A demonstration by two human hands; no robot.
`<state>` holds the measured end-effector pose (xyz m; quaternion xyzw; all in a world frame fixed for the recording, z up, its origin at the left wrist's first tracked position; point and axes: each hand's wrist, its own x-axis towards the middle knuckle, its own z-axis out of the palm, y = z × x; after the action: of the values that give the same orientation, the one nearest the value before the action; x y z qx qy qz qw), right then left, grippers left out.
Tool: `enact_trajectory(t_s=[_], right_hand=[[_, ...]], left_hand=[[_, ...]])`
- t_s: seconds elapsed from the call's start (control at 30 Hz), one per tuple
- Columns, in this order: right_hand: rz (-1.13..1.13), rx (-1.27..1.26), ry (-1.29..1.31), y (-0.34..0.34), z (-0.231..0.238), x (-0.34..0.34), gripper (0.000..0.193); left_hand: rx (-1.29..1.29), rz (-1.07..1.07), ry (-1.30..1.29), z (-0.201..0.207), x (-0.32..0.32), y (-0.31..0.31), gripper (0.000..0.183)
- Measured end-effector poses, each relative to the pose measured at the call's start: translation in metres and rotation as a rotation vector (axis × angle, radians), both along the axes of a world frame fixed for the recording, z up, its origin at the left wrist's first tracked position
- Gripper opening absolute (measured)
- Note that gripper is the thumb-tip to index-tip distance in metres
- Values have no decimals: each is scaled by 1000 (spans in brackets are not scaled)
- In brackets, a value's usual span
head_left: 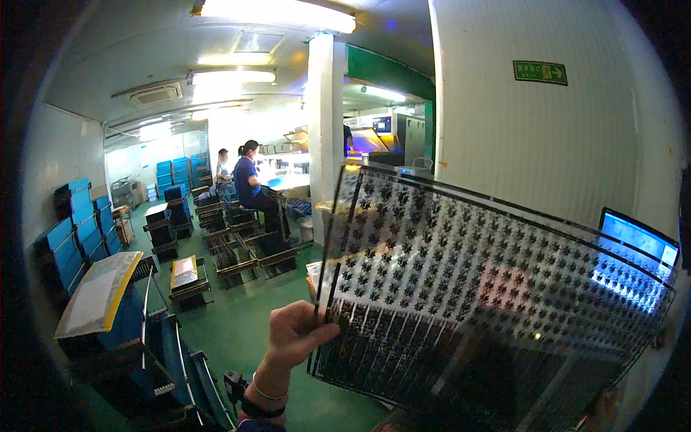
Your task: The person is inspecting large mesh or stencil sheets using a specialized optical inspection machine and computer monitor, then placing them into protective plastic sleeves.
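Observation:
A large transparent film sheet (461, 288), printed with rows of black flower-like shapes inside dark border lines, is held up tilted before me. My left hand (299, 335) is closed on its left edge, thumb on the near face and fingers behind. A pale bangle and a dark band circle that wrist. At the sheet's lower right, my right hand (603, 409) shows only in part in the dim rim of the picture. It appears closed on the sheet's right side, with most of its fingers hidden. The room shows through the film.
Blue-panelled racks (169, 353) stand at the left, one topped by a white yellow-edged screen (101, 295). Low racks (237, 263) line the green floor (237, 324). Two people sit by a bright table (291, 180). A white pillar (325, 137) stands ahead; a lit monitor (637, 241) is at right.

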<state>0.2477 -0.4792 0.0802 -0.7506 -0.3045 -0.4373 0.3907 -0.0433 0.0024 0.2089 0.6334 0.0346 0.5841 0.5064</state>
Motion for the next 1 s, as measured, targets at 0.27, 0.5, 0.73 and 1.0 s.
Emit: enact_trajectory(t_s=[0.27,0.5,0.73,1.0], right_hand=[[199,-20,-12,-10,-51,38,32],[234,210,212,-11,-64,43,37],[447,605,459,-12,-49,20,48],[666,768,621,80,35,-13,23]], left_hand=[[203,342,99,-15,-14,22,40],[277,444,128,-8,-20,11,42],[193,309,62,-22,0,28,32],[250,393,52,-39,-34,78,3]])
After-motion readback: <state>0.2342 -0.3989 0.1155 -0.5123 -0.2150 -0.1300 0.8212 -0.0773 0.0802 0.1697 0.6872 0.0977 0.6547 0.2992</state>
